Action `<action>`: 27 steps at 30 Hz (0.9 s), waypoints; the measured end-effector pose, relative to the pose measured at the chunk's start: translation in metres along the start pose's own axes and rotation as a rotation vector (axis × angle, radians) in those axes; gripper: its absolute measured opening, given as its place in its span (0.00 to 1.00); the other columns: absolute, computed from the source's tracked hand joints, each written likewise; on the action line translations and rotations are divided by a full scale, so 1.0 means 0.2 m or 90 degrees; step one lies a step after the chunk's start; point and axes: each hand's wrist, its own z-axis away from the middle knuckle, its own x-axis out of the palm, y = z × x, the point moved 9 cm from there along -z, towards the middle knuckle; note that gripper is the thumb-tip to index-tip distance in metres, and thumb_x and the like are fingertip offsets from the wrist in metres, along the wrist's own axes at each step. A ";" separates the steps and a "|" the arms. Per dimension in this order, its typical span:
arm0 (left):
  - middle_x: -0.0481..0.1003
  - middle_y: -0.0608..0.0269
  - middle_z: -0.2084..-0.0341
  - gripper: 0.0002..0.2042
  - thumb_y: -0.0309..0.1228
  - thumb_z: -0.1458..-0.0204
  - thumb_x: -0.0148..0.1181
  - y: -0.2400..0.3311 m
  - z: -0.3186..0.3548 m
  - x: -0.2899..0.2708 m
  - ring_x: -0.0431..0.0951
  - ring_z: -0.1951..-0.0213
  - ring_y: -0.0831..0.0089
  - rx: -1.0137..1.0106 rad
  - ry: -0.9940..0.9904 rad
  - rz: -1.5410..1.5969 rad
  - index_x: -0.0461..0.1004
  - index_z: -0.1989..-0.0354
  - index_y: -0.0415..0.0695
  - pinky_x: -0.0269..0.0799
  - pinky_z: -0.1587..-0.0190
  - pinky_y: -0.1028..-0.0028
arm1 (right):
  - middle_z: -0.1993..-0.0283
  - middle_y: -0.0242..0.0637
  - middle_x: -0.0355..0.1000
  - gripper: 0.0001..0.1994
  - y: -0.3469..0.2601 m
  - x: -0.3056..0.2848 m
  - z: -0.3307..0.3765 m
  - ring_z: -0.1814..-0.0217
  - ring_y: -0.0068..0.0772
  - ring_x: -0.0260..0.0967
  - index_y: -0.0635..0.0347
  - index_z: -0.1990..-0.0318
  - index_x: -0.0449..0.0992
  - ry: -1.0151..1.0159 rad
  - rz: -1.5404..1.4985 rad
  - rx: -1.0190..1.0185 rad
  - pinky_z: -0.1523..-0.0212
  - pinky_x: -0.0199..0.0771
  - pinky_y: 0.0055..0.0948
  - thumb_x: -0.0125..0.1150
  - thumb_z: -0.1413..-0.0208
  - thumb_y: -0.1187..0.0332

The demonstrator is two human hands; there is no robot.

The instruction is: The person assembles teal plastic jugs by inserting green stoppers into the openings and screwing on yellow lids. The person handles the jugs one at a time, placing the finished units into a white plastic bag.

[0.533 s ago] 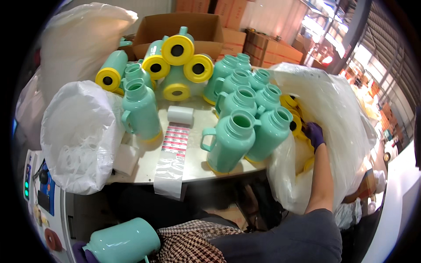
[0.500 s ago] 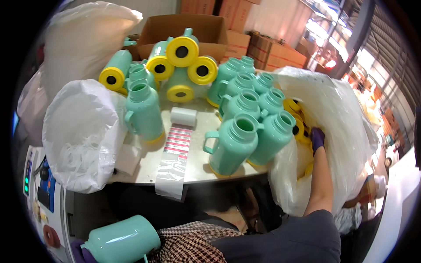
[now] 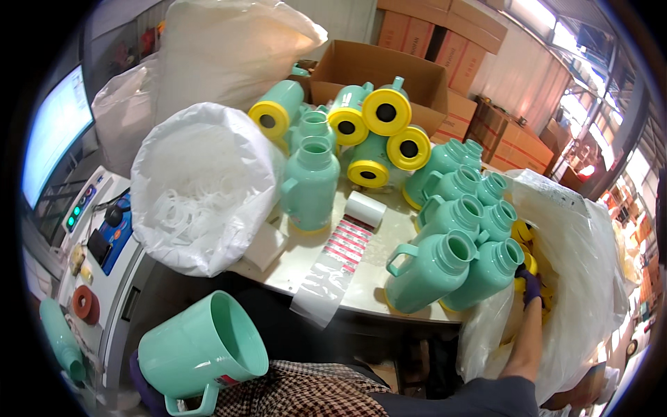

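Mint-green jug shell, open mouth up, lies low at left, gripped underneath by the gloved left hand. Right hand, in a purple glove, reaches into a clear bag of yellow parts; its finger spread cannot be told. On the table: a roll of red-and-white labels, upright green jugs, a white bag of rings, a brown carton behind.

Factory packing bench (stacked cartons)
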 end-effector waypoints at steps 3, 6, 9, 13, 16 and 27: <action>0.71 0.55 0.47 0.18 0.37 0.32 0.46 -0.07 0.09 0.09 0.73 0.47 0.68 0.010 0.015 0.062 0.65 0.40 0.39 0.70 0.43 0.65 | 0.48 0.41 0.72 0.23 -0.40 -0.35 0.28 0.49 0.35 0.72 0.62 0.45 0.69 0.113 -0.165 -0.240 0.53 0.75 0.38 0.69 0.47 0.70; 0.72 0.54 0.45 0.20 0.38 0.31 0.46 -0.03 0.19 0.16 0.73 0.45 0.67 0.041 0.034 0.110 0.65 0.38 0.38 0.70 0.41 0.64 | 0.39 0.43 0.68 0.23 -1.07 -0.37 1.06 0.42 0.33 0.70 0.69 0.38 0.66 0.137 -0.448 -0.386 0.43 0.73 0.32 0.62 0.38 0.71; 0.75 0.57 0.50 0.18 0.37 0.31 0.46 0.06 0.17 0.27 0.75 0.50 0.69 0.057 0.042 0.165 0.68 0.41 0.38 0.72 0.45 0.66 | 0.35 0.45 0.65 0.27 -1.45 -0.02 1.66 0.37 0.36 0.68 0.67 0.30 0.57 -0.088 -0.446 -0.458 0.37 0.71 0.35 0.55 0.33 0.71; 0.74 0.63 0.61 0.18 0.41 0.28 0.37 0.30 0.21 0.46 0.73 0.58 0.75 0.026 0.017 0.148 0.70 0.50 0.39 0.70 0.51 0.72 | 0.35 0.49 0.66 0.32 -1.70 0.81 2.44 0.35 0.40 0.66 0.70 0.30 0.58 -0.478 -0.422 -0.490 0.34 0.66 0.38 0.46 0.33 0.54; 0.73 0.63 0.62 0.19 0.42 0.28 0.34 0.26 0.26 0.46 0.73 0.58 0.74 -0.020 0.042 0.172 0.70 0.51 0.40 0.68 0.51 0.73 | 0.35 0.53 0.67 0.43 -1.86 1.13 3.04 0.34 0.42 0.65 0.75 0.32 0.61 -0.679 -0.481 -0.580 0.33 0.62 0.40 0.40 0.33 0.36; 0.74 0.61 0.62 0.16 0.36 0.30 0.39 0.21 0.31 0.11 0.74 0.60 0.73 -0.013 0.193 -0.003 0.71 0.54 0.39 0.71 0.52 0.71 | 0.42 0.53 0.70 0.34 -1.82 1.08 3.64 0.47 0.48 0.70 0.73 0.33 0.60 -0.781 -0.502 -0.889 0.44 0.70 0.44 0.30 0.29 0.47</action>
